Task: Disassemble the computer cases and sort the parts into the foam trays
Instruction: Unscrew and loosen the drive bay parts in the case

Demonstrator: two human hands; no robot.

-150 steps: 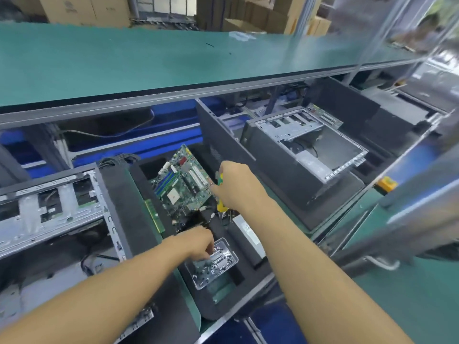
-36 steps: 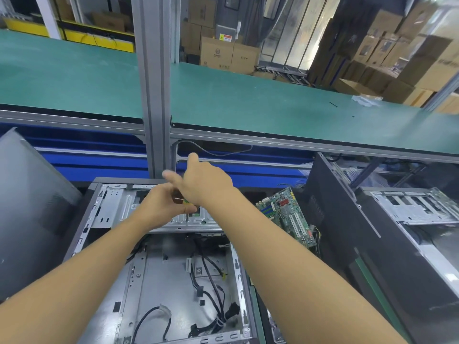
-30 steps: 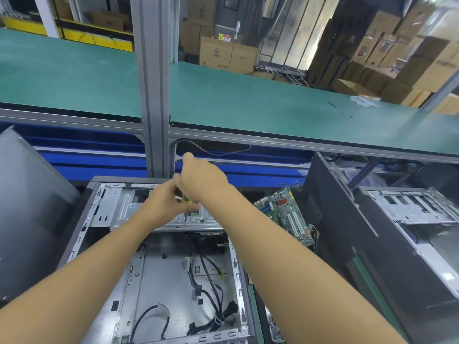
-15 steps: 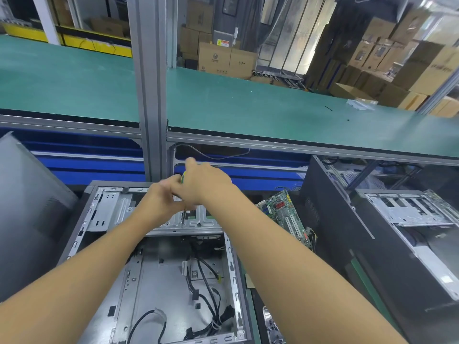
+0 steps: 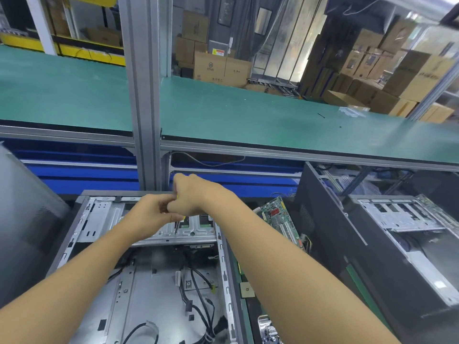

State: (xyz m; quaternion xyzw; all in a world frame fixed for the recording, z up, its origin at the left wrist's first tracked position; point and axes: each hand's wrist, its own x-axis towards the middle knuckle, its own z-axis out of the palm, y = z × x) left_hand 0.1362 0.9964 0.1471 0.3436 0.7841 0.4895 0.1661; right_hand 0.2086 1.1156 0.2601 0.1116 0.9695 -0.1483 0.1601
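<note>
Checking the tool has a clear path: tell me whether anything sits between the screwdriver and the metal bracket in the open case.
Nothing visible does. The screwdriver reaches from the right hand down to the metal bracket; the left hand sits beside it, and the cables lie lower.

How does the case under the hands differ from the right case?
The near case shows loose black cables on a pale floor; the right case looks dark inside. The right hand holds a screwdriver on the near case; the right case sits untouched. Both lie flat, open side up.
</note>
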